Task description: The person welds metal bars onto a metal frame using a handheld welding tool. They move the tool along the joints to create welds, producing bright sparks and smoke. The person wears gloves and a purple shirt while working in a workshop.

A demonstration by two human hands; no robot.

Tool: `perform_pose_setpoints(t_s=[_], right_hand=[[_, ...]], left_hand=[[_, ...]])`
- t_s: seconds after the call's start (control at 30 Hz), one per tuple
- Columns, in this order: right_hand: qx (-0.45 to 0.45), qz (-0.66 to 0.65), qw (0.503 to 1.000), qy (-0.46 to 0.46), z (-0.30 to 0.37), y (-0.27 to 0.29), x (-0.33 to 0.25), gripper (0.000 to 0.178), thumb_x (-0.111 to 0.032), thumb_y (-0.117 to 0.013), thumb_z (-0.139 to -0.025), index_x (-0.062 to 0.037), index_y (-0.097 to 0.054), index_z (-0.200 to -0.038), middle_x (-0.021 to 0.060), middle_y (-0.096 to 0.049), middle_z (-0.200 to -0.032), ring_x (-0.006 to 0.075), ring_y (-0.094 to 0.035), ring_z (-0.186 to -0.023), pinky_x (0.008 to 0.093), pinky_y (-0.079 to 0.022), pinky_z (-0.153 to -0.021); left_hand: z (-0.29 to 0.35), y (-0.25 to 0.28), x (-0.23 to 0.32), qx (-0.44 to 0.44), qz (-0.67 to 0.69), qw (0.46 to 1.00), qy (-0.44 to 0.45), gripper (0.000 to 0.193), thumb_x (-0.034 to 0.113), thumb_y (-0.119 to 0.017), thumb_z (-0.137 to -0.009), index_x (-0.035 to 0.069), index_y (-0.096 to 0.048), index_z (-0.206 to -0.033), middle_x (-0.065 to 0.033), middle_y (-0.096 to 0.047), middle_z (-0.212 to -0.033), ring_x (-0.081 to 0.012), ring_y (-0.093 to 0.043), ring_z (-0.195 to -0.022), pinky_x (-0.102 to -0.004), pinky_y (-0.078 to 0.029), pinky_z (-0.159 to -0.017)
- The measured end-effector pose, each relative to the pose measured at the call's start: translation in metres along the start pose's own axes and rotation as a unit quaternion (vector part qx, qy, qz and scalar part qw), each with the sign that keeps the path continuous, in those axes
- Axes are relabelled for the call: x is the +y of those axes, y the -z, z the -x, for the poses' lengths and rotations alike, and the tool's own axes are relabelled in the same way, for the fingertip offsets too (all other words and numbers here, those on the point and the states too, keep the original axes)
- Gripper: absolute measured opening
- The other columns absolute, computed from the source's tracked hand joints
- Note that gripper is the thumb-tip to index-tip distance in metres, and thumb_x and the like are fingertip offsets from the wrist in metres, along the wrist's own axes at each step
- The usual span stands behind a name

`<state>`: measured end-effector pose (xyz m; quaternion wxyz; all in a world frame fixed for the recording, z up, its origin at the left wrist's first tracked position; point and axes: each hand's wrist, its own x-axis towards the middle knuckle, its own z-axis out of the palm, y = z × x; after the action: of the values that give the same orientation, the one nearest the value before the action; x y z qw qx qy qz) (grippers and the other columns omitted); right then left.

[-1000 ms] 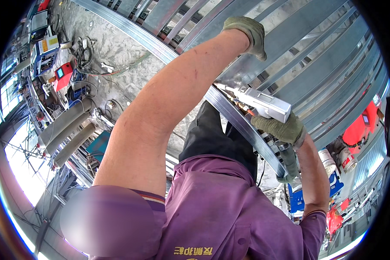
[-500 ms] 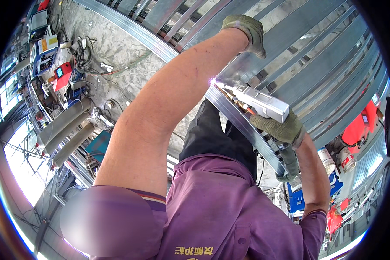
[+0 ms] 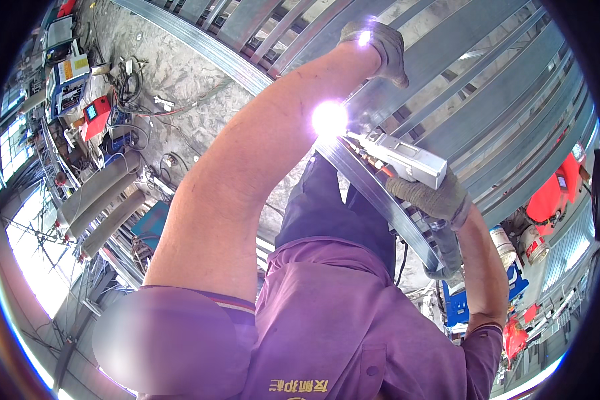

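Observation:
In a grey-green glove, my right hand is wrapped round the grip of a silver, boxy welding gun. Its nozzle points left at a bright white-violet weld glare, which hides the joint at the end of a square metal tube. My left hand, gloved too, reaches across and rests on the flat grey metal bars beyond the glare. One digit of it stretches out along the metal; its other fingers are mostly hidden. A small bright violet spot shows on the back of that glove.
Grey metal slats fill the far and right side. A long metal tube borders them at the left. Cables and red machines stand on the concrete floor at left. Another red machine and white buckets are at right.
The small spark at the nozzle has grown into a large white-violet glare, and a bright spot now shows on the left glove. Both hands and the gun have hardly moved.

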<state>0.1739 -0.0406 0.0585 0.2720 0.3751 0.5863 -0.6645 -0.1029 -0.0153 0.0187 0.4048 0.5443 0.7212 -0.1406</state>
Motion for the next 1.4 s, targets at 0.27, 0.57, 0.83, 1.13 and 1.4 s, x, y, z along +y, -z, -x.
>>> perform_pose_setpoints(t_s=[0.27, 0.57, 0.83, 1.13, 1.4], right_hand=[[0.009, -0.012, 0.998, 0.054, -0.001, -0.001, 0.013, 0.056, -0.018, -0.093, -0.096, -0.005, -0.069, -0.145, 0.0016, -0.079, -0.112, 0.0049, -0.068, -0.092, 0.0259, -0.061, -0.076], [0.001, -0.011, 0.999, 0.034, 0.0, 0.003, 0.021, 0.058, -0.028, -0.093, -0.095, -0.0067, -0.072, -0.145, 0.0028, -0.081, -0.111, 0.0066, -0.069, -0.09, 0.0271, -0.06, -0.077], [0.003, -0.015, 1.0, 0.004, 0.004, 0.004, 0.014, 0.058, -0.031, -0.094, -0.094, -0.0084, -0.074, -0.143, 0.0045, -0.082, -0.114, 0.0093, -0.072, -0.094, 0.0293, -0.062, -0.081], [0.002, -0.074, 0.997, 0.036, 0.008, 0.001, 0.013, 0.057, -0.019, -0.093, -0.095, -0.004, -0.07, -0.145, 0.0032, -0.079, -0.111, 0.0069, -0.069, -0.092, 0.0263, -0.061, -0.075], [0.007, -0.046, 0.998, 0.037, 0.013, 0.002, 0.011, 0.056, -0.022, -0.093, -0.096, -0.0034, -0.07, -0.144, 0.0032, -0.079, -0.109, 0.0067, -0.069, -0.091, 0.027, -0.06, -0.077]], left_hand=[[-0.001, 0.002, 0.001, -0.016, 0.006, 1.0, 0.007, 0.054, 0.061, -0.086, -0.087, 0.012, -0.088, -0.107, -0.0058, -0.086, -0.099, -0.0239, -0.083, -0.095, -0.0428, -0.064, -0.09], [0.002, 0.0, 0.0, 0.0, 0.007, 1.0, 0.003, 0.053, 0.063, -0.085, -0.087, 0.011, -0.087, -0.102, -0.0054, -0.085, -0.093, -0.023, -0.082, -0.093, -0.0435, -0.064, -0.089], [0.003, 0.001, 0.001, -0.01, 0.013, 1.0, 0.012, 0.053, 0.063, -0.085, -0.087, 0.012, -0.087, -0.1, -0.0045, -0.085, -0.091, -0.0215, -0.082, -0.092, -0.0427, -0.064, -0.091], [0.004, 0.003, 0.002, -0.018, 0.008, 1.0, 0.011, 0.055, 0.062, -0.086, -0.088, 0.01, -0.086, -0.107, -0.005, -0.086, -0.094, -0.0212, -0.082, -0.091, -0.0424, -0.065, -0.09], [0.005, 0.002, 0.0, -0.015, 0.031, 0.999, 0.013, 0.055, 0.061, -0.085, -0.088, 0.012, -0.085, -0.114, -0.0037, -0.086, -0.094, -0.0189, -0.082, -0.09, -0.0409, -0.065, -0.089]])
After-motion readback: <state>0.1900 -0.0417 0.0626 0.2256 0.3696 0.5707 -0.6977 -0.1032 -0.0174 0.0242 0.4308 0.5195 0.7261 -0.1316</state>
